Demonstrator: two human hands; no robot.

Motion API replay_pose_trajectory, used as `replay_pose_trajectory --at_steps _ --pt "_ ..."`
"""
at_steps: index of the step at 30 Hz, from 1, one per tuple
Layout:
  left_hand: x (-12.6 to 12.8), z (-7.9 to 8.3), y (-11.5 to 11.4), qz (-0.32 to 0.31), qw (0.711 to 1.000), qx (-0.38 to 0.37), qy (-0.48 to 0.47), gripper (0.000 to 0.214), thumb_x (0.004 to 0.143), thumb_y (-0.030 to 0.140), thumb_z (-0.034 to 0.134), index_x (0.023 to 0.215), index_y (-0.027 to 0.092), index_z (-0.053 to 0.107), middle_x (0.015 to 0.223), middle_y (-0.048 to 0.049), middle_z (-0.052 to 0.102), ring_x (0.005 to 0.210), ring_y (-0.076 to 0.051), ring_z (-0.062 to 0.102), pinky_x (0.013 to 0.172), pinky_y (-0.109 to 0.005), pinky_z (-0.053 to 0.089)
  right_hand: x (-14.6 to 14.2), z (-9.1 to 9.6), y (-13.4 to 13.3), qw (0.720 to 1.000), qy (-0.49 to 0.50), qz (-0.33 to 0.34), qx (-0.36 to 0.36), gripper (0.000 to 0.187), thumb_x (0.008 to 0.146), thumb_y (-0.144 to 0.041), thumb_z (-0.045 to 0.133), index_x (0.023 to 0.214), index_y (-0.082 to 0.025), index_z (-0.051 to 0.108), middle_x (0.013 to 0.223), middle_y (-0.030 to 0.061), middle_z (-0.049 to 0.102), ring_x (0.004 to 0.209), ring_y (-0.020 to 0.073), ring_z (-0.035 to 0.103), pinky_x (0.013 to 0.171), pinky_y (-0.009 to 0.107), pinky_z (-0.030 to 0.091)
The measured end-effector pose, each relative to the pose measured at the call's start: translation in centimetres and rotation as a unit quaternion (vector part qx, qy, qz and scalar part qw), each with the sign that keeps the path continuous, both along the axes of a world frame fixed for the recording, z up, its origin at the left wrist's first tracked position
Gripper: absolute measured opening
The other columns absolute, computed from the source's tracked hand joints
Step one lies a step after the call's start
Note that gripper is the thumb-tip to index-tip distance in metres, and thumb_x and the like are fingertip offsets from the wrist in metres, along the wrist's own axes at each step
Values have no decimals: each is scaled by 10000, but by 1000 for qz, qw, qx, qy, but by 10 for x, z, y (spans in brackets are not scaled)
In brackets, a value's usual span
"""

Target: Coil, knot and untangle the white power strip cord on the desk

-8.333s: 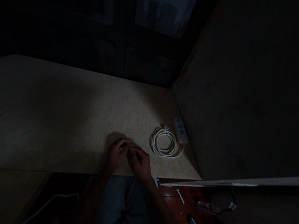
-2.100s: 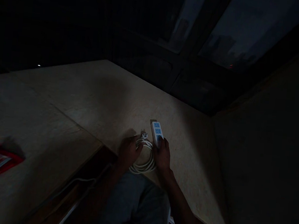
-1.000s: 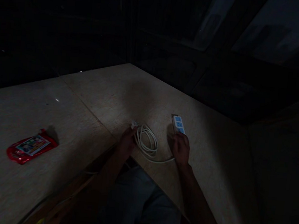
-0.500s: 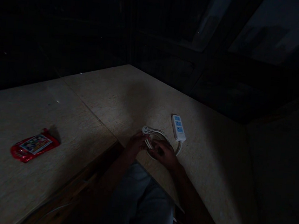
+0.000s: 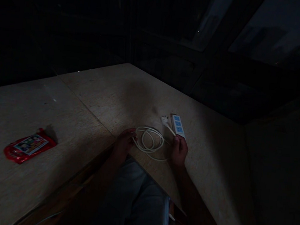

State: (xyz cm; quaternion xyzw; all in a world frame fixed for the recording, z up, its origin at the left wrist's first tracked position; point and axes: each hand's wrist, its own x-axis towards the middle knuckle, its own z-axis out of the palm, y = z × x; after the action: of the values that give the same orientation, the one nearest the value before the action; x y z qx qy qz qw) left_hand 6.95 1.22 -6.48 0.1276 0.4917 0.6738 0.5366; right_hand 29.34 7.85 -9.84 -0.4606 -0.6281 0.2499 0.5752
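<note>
A white power cord (image 5: 147, 150) lies in loose loops near the counter's front corner. At the left side of the loops, my left hand (image 5: 124, 142) is closed, fingers pinching the cord. My right hand (image 5: 179, 150) grips the cord a little below its plug (image 5: 165, 120), which points up and away. Just behind that hand is the white power strip (image 5: 177, 125) with blue socket faces; its near end is hidden by my fingers.
A shiny red packet (image 5: 30, 147) with a printed label lies on the left of the stone counter (image 5: 96, 86). Dark window panes (image 5: 169, 22) rise behind the counter. My legs (image 5: 136, 203) are below its front corner.
My hands have moved apart. The right hand has taken the plug end to the right, beside the power strip, and the cord's coil has opened into wider loops.
</note>
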Motion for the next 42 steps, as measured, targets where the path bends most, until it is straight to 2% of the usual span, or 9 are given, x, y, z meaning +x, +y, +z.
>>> replay_pose_trajectory --at_steps 5,9,12,16,19,23,28,37,42 --pt "-9 -11 -4 31 999 -28 -3 424 537 241 728 945 163 643 679 28 648 568 -117 582 563 -242 442 6 8 7 986 154 -44 -38 297 937 -481 496 889 -193 548 647 -58 479 539 97 449 519 205 377" --pt "-12 -21 -10 50 998 -21 37 416 547 299 706 932 162 624 620 34 638 542 -128 572 516 -234 417 7 7 9 972 220 -29 -74 282 902 -483 554 902 -202 531 649 -68 500 491 82 458 469 194 375" --pt "-13 -24 -13 31 997 -20 74 407 544 341 716 892 141 646 569 26 619 509 -129 553 475 -226 397 7 5 10 966 240 -8 -91 272 875 -475 603 881 -212 532 663 -68 540 483 80 494 470 199 401" --pt "-14 -26 -16 -32 991 -39 127 360 589 404 712 826 137 670 528 23 590 457 -126 528 424 -226 380 7 4 10 965 241 11 -100 279 848 -479 638 902 -219 554 673 -69 570 489 79 518 487 203 417" --pt "-15 -33 -20 -63 984 -67 153 407 624 439 696 897 136 688 512 25 586 426 -132 522 396 -227 364 8 3 8 967 231 20 -102 276 854 -481 631 889 -215 564 673 -67 571 498 76 519 490 197 412" --pt "-13 -40 -24 -67 980 -90 165 433 658 447 672 965 142 691 519 25 597 437 -140 550 395 -220 355 8 2 7 973 206 28 -103 279 865 -478 622 883 -203 580 659 -60 570 506 78 515 492 196 410" --pt "-11 -37 -27 -69 983 -113 129 426 644 430 650 951 137 676 503 25 589 405 -145 544 376 -215 320 8 2 6 975 190 35 -106 304 874 -495 603 906 -192 595 644 -54 566 507 85 511 487 203 411" --pt "-8 -43 -33 -45 988 -36 146 420 667 380 657 1004 132 690 515 26 590 414 -120 507 406 -213 326 11 -2 7 979 151 49 -130 354 884 -525 579 952 -182 635 650 -37 575 521 93 511 506 213 423" --pt "-8 -42 -31 -20 990 -4 143 357 656 350 673 940 139 722 548 15 599 465 -117 514 471 -231 398 13 -8 8 987 45 70 -141 425 885 -532 566 1119 -188 649 756 6 650 608 139 582 542 247 480"
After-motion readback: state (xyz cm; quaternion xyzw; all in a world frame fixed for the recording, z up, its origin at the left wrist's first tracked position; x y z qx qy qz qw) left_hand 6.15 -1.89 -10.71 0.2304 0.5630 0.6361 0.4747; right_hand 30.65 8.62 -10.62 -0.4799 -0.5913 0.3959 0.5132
